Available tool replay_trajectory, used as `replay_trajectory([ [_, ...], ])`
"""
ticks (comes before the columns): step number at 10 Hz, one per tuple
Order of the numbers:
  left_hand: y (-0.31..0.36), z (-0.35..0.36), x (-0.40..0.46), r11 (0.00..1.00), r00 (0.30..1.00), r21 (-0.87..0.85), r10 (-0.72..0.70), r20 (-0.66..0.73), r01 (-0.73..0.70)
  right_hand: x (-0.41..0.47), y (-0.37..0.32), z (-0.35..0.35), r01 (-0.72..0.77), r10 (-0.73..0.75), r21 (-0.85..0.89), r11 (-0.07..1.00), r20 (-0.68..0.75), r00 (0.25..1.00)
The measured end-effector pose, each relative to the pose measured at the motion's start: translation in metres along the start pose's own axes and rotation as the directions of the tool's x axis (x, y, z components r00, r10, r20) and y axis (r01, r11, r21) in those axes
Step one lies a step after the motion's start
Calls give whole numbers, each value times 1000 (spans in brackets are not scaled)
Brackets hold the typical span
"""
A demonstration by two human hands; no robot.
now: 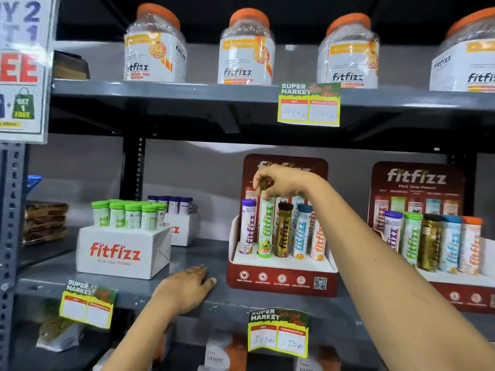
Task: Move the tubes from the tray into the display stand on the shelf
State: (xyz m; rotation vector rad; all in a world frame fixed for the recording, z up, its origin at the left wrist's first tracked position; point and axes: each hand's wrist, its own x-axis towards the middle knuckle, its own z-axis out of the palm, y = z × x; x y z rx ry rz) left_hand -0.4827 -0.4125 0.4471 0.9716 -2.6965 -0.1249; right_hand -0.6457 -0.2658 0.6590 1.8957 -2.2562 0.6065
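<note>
Four jars (154,46), two display stands (281,277), three price tags (308,104).

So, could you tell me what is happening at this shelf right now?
A person is stocking a red display stand on the grey shelf. The right hand grips the top of a green tube standing in the stand's front row, between a purple tube and a gold one. The left hand rests flat on the shelf. A white tray of green-capped tubes sits to the left.
</note>
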Motion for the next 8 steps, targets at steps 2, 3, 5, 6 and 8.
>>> replay_trajectory([
  [2, 3, -5, -4, 1000, 998, 23, 2, 59, -3, 4, 7, 6, 5, -3, 32, 999, -53, 999],
  [3, 5, -6, -5, 1000, 998, 18, -2, 65, 1, 7, 12, 10, 1, 1, 42, 999, -64, 998],
  [5, 6, -6, -6, 1000, 999, 25, 2, 51, -3, 8, 16, 20, -50, 51, -6, 999, 51, 997],
  [6, 6, -6, -6, 1000, 998, 29, 2, 65, -4, 8, 11, 21, -72, 73, -21, 997, 51, 996],
  [8, 5, -8, 1, 998, 998, 10, -64, -21, 64, -4, 15, 29, -47, 53, 34, 998, -198, 979],
])
